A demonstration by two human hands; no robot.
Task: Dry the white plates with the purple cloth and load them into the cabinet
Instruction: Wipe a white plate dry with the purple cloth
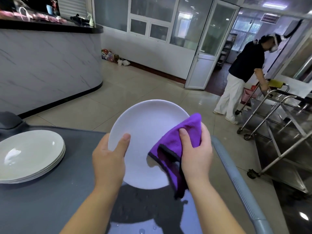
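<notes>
At frame centre my left hand (108, 159) grips the plate (143, 132) rim; my right hand (195, 149) pinches the cloth (175, 141) on it.

Marble-fronted counter (50, 65) left; bags (114, 57) along wall; white door (202, 53) open; person (239, 78) beside steel trolleys (290, 129) right.

No word, number, label or sign can be read here. The pink things (42, 16) on the black counter top (50, 27), far up and left of the white plate (145, 132), are too blurred to show any writing. The bags (109, 56) on the floor by the wall, above the white plate, are too small to tell if they carry print.
</notes>
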